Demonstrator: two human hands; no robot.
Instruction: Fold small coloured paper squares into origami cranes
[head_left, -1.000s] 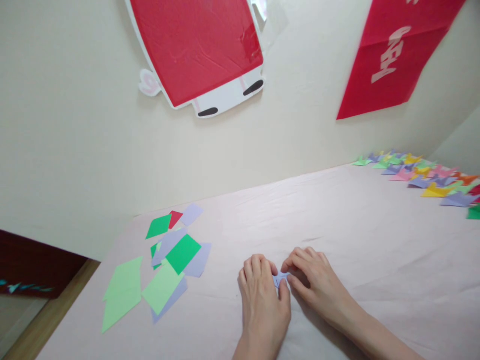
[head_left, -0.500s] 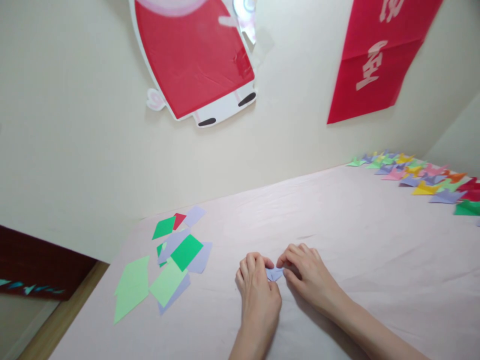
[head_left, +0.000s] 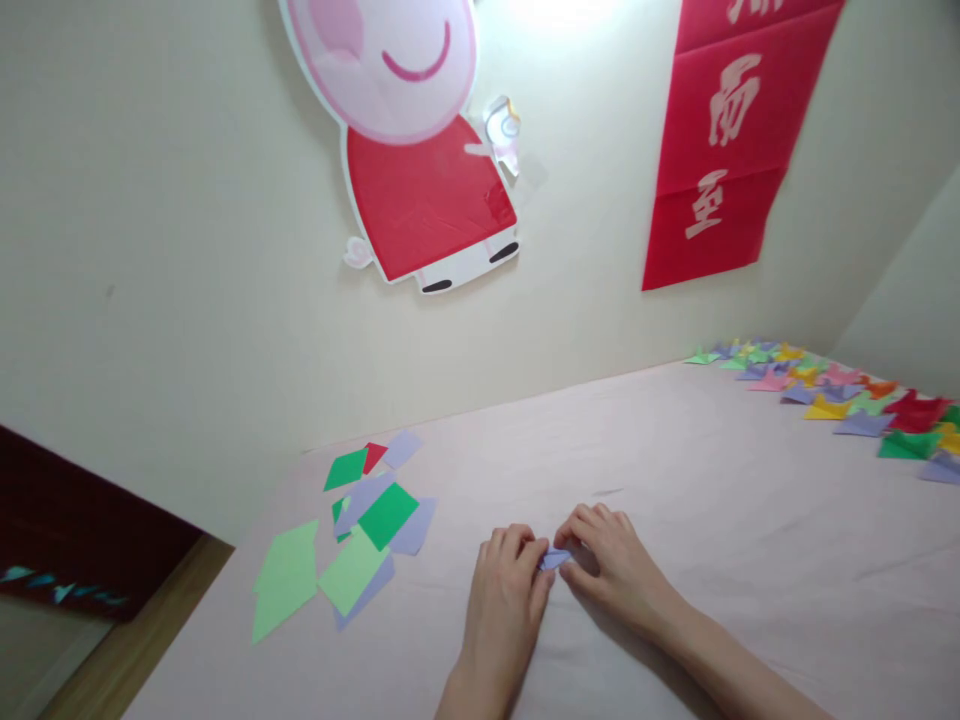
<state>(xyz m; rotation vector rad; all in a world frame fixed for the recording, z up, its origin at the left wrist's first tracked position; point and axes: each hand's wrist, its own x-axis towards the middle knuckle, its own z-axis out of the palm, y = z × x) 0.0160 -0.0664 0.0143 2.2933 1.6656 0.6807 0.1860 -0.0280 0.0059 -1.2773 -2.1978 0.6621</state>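
A small folded piece of lavender paper [head_left: 555, 559] lies low over the pale pink cloth, between my two hands. My left hand [head_left: 508, 575] pinches its left end with thumb and fingers. At its right end, the thumb and fingertips of my right hand [head_left: 611, 560] close on it. Only the middle of the folded paper shows; both ends are covered by my fingers.
Loose paper sheets in light green [head_left: 287, 575], green [head_left: 388, 515], lavender and red lie at the left. Several folded paper shapes [head_left: 862, 424] stand in rows at the far right. A wall with a pig cutout [head_left: 431, 200] and red banner [head_left: 720, 150] rises behind the covered surface [head_left: 525, 440].
The view has tilted up, showing more of the wall. My left thumb has moved up onto the lavender paper's left end, and the paper now looks narrower.
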